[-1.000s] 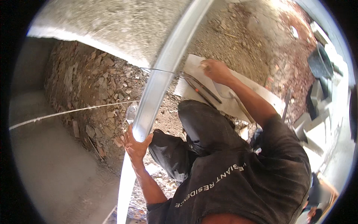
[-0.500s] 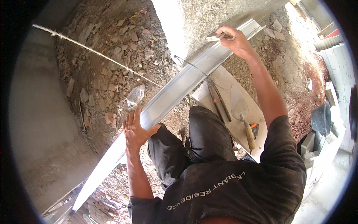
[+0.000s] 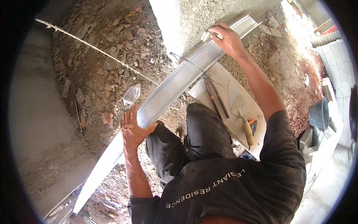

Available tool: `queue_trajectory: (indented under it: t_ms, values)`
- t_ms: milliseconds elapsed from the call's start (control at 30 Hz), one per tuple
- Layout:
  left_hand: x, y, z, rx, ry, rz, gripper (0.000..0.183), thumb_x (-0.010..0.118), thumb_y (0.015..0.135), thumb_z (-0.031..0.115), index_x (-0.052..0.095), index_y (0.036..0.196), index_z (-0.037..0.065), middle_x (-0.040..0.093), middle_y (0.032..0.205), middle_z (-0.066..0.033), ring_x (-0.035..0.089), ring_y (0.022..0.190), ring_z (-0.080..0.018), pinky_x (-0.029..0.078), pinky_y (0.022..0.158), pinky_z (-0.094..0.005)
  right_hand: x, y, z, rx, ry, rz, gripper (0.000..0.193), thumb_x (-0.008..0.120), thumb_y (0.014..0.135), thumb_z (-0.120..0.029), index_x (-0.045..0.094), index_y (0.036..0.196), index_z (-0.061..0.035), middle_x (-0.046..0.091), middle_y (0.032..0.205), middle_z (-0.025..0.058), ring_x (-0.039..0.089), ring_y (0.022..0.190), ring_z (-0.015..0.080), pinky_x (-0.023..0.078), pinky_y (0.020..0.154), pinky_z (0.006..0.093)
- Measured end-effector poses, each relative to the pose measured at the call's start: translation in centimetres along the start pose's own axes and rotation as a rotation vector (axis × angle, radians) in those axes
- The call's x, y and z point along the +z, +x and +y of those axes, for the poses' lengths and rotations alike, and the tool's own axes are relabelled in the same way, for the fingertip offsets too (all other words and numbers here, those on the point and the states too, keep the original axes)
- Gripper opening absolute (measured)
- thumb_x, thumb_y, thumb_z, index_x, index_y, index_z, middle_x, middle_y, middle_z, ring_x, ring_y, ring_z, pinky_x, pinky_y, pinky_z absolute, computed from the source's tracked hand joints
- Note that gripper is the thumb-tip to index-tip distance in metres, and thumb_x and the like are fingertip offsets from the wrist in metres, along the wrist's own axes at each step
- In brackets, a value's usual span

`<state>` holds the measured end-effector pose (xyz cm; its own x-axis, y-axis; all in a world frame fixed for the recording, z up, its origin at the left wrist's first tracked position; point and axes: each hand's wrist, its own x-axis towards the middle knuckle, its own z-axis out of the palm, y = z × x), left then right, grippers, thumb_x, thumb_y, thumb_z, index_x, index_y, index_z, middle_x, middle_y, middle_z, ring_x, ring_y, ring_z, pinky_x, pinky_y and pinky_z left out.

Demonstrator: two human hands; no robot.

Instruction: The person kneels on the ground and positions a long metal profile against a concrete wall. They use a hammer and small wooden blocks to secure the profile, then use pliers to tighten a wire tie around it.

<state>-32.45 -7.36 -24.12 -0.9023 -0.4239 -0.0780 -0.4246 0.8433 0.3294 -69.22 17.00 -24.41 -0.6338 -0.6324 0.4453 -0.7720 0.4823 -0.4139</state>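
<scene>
A long silvery metal channel (image 3: 173, 86) lies diagonally in front of my knees, from the lower left to the upper right. My left hand (image 3: 132, 130) rests across it with fingers spread and thumb stretched to the right. Near the channel's far end, my right hand (image 3: 226, 40) is closed in a pinch on a small pale stick (image 3: 204, 36). Its kind is not clear, since the fingers cover most of it. A thin dark wire (image 3: 186, 61) crosses over the channel between my hands.
Right of my knees, orange-marked pincers (image 3: 215, 98) and a trowel (image 3: 246, 128) lie on a pale board (image 3: 227, 76). A taut string (image 3: 97, 53) runs at the left above rubble. A clear plastic bag (image 3: 132, 95) lies beyond the channel. A dark bucket (image 3: 319, 114) stands far right.
My right hand has shifted slightly left along the channel's end and turned, so the pale stick is more hidden. My left hand stays on the channel. The whole view has shifted slightly.
</scene>
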Motion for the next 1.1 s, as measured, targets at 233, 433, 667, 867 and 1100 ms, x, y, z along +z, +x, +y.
queue_trajectory:
  t_ms: [233, 433, 667, 867, 1100]
  values:
    - [-0.2, -0.1, -0.1, 0.016, 0.015, -0.006, 0.091, 0.082, 0.058, 0.045, 0.045, 0.133, 0.011, 0.056, 0.117, -0.02, 0.05, 0.114, -0.0368, 0.036, 0.1, -0.0516, 0.3, 0.2, 0.3, -0.016, -0.108, -0.018, 0.019, 0.063, 0.082, -0.015, 0.057, 0.1, -0.0118, 0.06, 0.098, 0.0058, 0.063, 0.084, 0.0297, 0.052, 0.07, 0.0396]
    - [0.4, -0.1, 0.0, -0.003, 0.068, -0.01, 0.091, 0.083, 0.06, 0.037, 0.041, 0.138, 0.016, 0.053, 0.126, -0.0199, 0.046, 0.122, -0.0391, 0.029, 0.108, -0.0507, 0.2, -1.9, -0.1, -0.033, -0.04, -0.03, 0.018, 0.063, 0.083, -0.016, 0.057, 0.1, -0.0142, 0.065, 0.101, 0.0017, 0.066, 0.083, 0.0216, 0.054, 0.069, 0.0351]
    - [0.6, 0.1, -0.2, -0.05, 0.1, -0.054, 0.092, 0.082, 0.059, 0.034, 0.039, 0.138, 0.015, 0.048, 0.133, -0.0188, 0.043, 0.124, -0.0394, 0.036, 0.104, -0.0502, -0.1, -2.4, -0.9, 0.086, 0.01, 0.028, 0.016, 0.062, 0.084, -0.018, 0.056, 0.098, -0.0137, 0.065, 0.092, 0.003, 0.066, 0.072, 0.0208, 0.052, 0.062, 0.0358]
    - [0.1, 0.3, 0.2, -0.036, 0.109, -0.084, 0.094, 0.082, 0.058, 0.029, 0.036, 0.139, 0.015, 0.047, 0.134, -0.0178, 0.042, 0.125, -0.0396, 0.036, 0.104, -0.0502, -4.4, -7.9, -1.8, 0.34, 0.363, 0.257, 0.016, 0.066, 0.081, -0.019, 0.058, 0.091, -0.0098, 0.062, 0.087, 0.0086, 0.065, 0.074, 0.0226, 0.049, 0.064, 0.0366]
    - [0.2, -0.1, 1.1, -0.101, 0.109, -0.106, 0.091, 0.08, 0.061, 0.026, 0.036, 0.14, 0.013, 0.045, 0.136, -0.0198, 0.039, 0.127, -0.0415, 0.031, 0.107, -0.0524, -8.3, -20.5, -2.9, 0.76, 0.445, 0.126, 0.02, 0.068, 0.077, -0.017, 0.06, 0.091, -0.0072, 0.065, 0.088, 0.0112, 0.065, 0.08, 0.0271, 0.049, 0.068, 0.0368]
